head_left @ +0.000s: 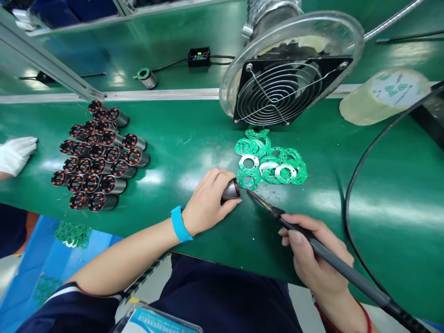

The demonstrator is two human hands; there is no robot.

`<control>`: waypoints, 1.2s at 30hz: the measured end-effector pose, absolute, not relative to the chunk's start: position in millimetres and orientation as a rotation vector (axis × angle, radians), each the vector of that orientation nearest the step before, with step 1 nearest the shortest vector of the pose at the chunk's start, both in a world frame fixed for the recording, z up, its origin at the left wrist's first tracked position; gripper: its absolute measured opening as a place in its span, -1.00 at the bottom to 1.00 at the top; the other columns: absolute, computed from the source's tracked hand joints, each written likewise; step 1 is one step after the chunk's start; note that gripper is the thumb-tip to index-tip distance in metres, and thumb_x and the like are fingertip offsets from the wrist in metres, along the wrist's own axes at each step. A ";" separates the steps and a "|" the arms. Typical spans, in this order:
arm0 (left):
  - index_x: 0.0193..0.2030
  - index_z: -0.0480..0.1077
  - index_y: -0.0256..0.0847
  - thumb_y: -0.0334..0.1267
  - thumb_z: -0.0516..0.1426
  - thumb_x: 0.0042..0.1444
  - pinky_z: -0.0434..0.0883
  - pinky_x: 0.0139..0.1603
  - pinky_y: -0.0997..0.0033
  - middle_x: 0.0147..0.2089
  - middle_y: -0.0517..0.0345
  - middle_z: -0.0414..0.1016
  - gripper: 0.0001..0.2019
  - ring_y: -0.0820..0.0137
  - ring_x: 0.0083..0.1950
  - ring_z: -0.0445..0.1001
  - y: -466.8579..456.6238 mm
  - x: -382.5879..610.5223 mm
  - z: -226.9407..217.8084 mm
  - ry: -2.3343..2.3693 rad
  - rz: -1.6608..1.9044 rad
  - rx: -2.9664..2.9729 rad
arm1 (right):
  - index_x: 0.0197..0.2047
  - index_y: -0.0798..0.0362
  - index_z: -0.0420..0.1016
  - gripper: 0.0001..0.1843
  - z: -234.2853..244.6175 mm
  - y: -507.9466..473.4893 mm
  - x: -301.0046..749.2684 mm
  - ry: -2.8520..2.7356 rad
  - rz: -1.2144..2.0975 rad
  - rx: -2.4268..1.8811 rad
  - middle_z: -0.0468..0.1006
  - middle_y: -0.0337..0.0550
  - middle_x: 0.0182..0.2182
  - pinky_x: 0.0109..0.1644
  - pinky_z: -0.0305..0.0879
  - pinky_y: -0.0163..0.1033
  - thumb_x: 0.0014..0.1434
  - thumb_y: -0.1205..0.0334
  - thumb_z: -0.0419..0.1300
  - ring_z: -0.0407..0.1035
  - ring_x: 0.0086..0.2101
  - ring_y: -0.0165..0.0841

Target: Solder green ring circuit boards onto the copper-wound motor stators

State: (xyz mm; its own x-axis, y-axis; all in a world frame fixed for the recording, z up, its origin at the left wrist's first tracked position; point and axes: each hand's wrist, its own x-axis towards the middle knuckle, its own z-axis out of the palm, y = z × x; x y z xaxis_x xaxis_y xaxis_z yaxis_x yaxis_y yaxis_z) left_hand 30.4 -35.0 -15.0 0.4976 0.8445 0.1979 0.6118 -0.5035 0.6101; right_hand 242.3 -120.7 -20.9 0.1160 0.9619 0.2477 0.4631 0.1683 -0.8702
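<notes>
My left hand (210,202), with a blue band at the wrist, is closed around a metal motor stator (230,190) lying on its side on the green bench. The stator's open end faces right. In my right hand (317,249) is a soldering iron (322,252), gripped like a pen. Its tip points left and up, close to the stator's open end; whether the two touch I cannot tell. Just beyond lies a loose pile of green ring-shaped circuit boards (286,173).
Several stators with copper windings (97,166) stand grouped at left. A caged fan (274,99) hangs behind the boards. A tape roll (385,97) and the iron's black cable (348,199) are at right. Another person's gloved hand (17,155) rests at far left, above a blue bin (38,259).
</notes>
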 end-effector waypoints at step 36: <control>0.02 0.23 -0.26 -0.38 0.18 0.16 0.40 -0.04 0.17 -0.05 -0.07 0.37 -0.69 0.21 -0.05 0.36 -35.7 30.8 -18.9 1.201 0.703 2.391 | 0.04 -0.06 0.48 -0.66 -22.6 -126.0 240.3 -1.473 0.641 -1.452 0.64 -0.18 -0.27 -0.30 0.51 -0.17 0.17 0.33 0.26 0.54 -0.40 -0.33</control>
State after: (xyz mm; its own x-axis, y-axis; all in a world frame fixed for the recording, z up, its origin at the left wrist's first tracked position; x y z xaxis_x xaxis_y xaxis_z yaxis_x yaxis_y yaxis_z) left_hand 30.8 -35.7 -18.9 0.5116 0.8173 0.2652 0.6311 -0.5669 0.5295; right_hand 240.3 -126.0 -22.6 0.1417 0.9569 0.2536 0.4665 0.1614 -0.8697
